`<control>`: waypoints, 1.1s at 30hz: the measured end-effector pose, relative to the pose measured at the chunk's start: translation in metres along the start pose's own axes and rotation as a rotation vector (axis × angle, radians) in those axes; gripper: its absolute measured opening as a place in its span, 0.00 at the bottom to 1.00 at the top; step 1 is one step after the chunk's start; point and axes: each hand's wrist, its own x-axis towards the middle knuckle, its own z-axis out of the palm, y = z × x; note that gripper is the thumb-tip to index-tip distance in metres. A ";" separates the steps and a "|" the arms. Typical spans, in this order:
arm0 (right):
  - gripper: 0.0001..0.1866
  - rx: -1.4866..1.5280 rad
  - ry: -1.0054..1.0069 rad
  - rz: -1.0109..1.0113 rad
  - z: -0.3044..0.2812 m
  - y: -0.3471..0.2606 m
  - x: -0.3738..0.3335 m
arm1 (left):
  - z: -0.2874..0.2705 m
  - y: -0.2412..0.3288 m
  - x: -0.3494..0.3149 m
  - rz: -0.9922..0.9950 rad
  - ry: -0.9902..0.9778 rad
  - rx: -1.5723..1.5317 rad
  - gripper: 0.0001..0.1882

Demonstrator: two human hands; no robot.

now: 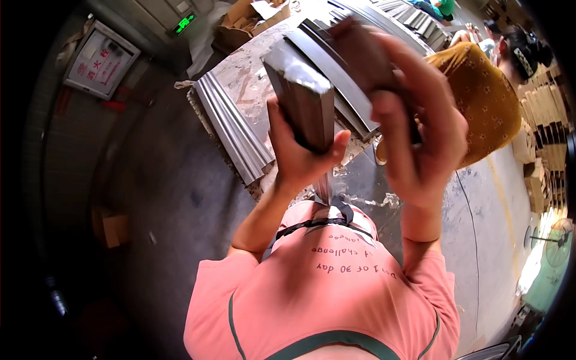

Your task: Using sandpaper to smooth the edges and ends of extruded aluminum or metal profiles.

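Left hand [302, 157]: fingers [277, 129] and thumb wrapped around the sides of a long metal bar [306, 111]
Metal bar: raised in front of the pink shirt [336, 288], its shiny end uppermost
Right hand [429, 129]: fingers pinching a dark brown block [362, 57], blurred, beside the bar
Tabletop [249, 75]: metal strips [231, 126] along its left edge

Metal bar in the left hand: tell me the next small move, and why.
Probably bring the dark block to the shiny end of the metal bar: the right hand holds the block to the bar's right, while the left hand supports the bar lower down.
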 end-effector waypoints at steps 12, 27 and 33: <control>0.19 -0.110 -0.155 0.296 -0.041 -0.009 -0.059 | 0.023 -0.035 -0.046 0.115 -0.191 0.164 0.47; 0.22 -0.274 -0.358 0.365 -0.067 0.003 -0.133 | 0.045 -0.094 -0.095 0.055 -0.235 0.164 0.48; 0.31 -0.305 -0.148 0.259 -0.079 0.010 -0.157 | 0.052 -0.090 -0.095 0.095 -0.277 0.308 0.49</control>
